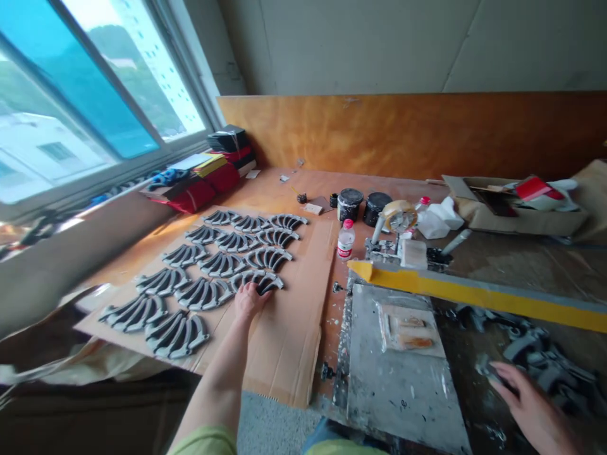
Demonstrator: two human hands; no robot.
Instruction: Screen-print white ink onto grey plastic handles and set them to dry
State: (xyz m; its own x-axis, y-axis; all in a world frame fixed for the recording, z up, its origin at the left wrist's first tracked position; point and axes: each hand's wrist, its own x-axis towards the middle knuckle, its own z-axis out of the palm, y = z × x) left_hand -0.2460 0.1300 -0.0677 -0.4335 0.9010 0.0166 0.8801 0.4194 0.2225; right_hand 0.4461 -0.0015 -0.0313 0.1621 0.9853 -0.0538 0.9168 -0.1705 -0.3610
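Note:
My left hand [248, 299] reaches out over a sheet of cardboard [289, 328] and its fingers close on a dark curved ribbed part [265, 282] at the near end of the right-hand row. Several rows of the same grey curved parts [222, 262] lie fanned out on the cardboard. My right hand [531, 404] rests low at the right with fingers stretched onto a heap of dark parts [545, 363] on the bench. What lies under its fingertips is blurred.
A paint-spattered metal plate [403, 379] lies between my arms, with a yellow-edged bar [474, 291] behind it. Behind stand a water bottle [346, 240], two black tins [363, 205], a tape roll [399, 216] and an open box [512, 208]. Window at left.

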